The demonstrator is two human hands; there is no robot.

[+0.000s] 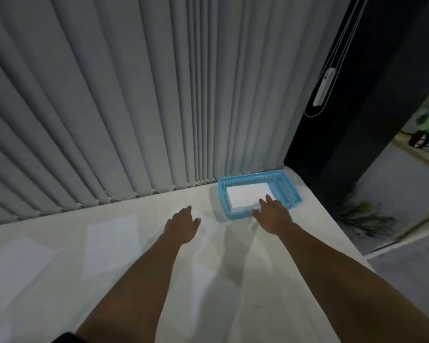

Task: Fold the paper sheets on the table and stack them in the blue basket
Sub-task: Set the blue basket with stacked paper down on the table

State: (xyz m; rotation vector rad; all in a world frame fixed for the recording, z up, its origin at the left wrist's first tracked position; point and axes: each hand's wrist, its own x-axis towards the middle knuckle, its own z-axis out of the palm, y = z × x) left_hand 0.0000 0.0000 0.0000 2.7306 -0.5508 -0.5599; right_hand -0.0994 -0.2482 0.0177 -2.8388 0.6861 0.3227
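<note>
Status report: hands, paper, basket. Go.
Left hand open above table. Right hand open, fingers on folded stack in blue basket. Flat sheets lie to the left. Nothing blocking.

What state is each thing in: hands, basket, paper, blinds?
blue basket: upright on the table, holds folded paper.
folded paper: stacked flat in the basket.
right hand: open, touching the folded paper.
left hand: open, palm down above the table.
loose sheets: unfolded, flat on the table.
blinds: closed.

Nothing legible shows here: the flat white paper sheets (pixel 110 243) on the pale tabletop (pixel 312 224) look blank, and the far-right blue slotted plastic basket (pixel 286 191) carries no readable mark.
</note>
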